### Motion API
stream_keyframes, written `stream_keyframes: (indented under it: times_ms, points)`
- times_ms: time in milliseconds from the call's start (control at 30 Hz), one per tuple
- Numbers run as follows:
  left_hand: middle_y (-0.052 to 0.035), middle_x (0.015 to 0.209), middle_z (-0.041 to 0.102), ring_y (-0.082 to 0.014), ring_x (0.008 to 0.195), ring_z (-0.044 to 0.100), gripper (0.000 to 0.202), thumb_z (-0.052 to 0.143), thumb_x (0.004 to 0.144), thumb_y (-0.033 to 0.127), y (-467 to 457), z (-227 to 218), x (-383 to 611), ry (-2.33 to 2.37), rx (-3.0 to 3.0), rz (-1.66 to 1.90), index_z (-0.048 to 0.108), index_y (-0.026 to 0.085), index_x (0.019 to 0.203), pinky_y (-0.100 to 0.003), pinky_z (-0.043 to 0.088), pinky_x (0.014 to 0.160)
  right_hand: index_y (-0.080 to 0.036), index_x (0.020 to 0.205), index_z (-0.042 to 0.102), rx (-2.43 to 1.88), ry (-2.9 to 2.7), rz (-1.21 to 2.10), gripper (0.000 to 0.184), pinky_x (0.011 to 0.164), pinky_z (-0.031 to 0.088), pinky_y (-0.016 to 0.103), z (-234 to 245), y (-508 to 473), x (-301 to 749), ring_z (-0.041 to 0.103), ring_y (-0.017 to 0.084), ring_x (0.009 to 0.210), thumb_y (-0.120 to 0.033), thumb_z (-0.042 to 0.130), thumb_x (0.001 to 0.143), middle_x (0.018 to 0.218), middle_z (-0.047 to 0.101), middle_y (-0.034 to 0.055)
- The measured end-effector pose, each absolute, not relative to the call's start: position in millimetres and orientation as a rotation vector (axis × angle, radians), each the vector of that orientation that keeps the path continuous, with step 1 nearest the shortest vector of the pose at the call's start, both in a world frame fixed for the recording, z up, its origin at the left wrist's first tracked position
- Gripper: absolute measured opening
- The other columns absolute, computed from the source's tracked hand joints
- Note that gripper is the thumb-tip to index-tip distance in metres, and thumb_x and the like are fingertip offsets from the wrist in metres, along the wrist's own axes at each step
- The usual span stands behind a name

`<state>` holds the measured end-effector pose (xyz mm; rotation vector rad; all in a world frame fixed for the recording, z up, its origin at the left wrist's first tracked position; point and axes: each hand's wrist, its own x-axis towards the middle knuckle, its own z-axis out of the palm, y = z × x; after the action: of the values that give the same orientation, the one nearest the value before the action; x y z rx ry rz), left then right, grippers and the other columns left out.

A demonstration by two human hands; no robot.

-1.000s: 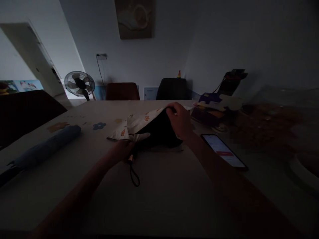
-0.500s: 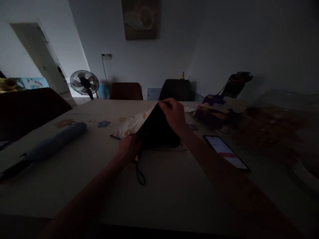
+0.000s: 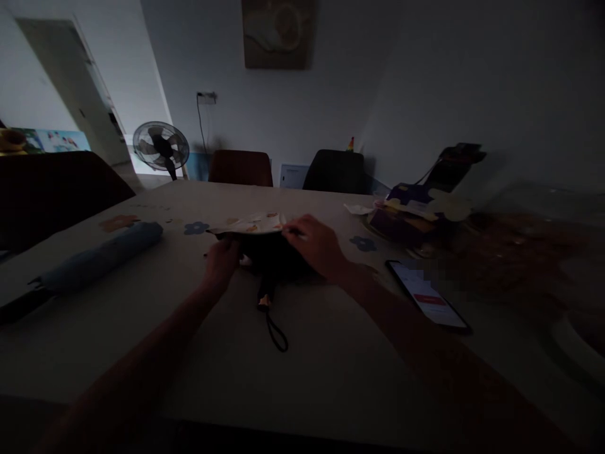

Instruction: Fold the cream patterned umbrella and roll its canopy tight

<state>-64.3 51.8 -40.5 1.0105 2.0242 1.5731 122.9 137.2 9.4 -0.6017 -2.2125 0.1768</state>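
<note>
In the head view, the umbrella [image 3: 274, 252] lies on the table [image 3: 227, 372] before you; your right hand [image 3: 317, 244] pinches the edge of its canopy [image 3: 262, 222], but you cannot tell whether your left hand's [image 3: 221, 260] fingers pinch or merely touch it. Should that right pinch loosen, the slack cloth could crease; the handle [image 3: 265, 295] points towards you, the long axis running away from you.

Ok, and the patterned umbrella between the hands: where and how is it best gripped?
Probably by the dark handle, wrapped from the near side. It juts toward the person from under the umbrella's dark cloth, clear of the left hand and right hand, which are both up at the cloth. Better not the strap: it is only a thin loop.
</note>
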Motion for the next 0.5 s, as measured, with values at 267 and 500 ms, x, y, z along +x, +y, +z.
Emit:
stream_keyframes:
  times_ms: [267,500]
  points:
    - [-0.0021,0.063,0.057,-0.0145,0.055,0.053,0.011,0.050,0.062,0.021,56,-42,-94,1.859,0.679,1.806,0.056,0.016,0.070,-0.025,0.043,0.051,-0.019,0.098,0.064,-0.398,-2.444,0.047,0.017,0.073,0.048,0.030,-9,126,112,0.060,0.019,0.091,-0.025,0.052,0.087,0.106,0.061,0.0069]
    - [-0.0020,0.067,0.057,-0.0100,0.053,0.052,0.008,0.049,0.068,0.019,56,-34,-107,1.781,0.541,1.990,0.057,0.015,0.070,-0.021,0.039,0.049,-0.019,0.104,0.063,-0.497,-2.282,0.060,0.020,0.086,0.046,0.035,-25,121,111,0.058,0.021,0.099,-0.025,0.050,0.089,0.106,0.063,0.0088]
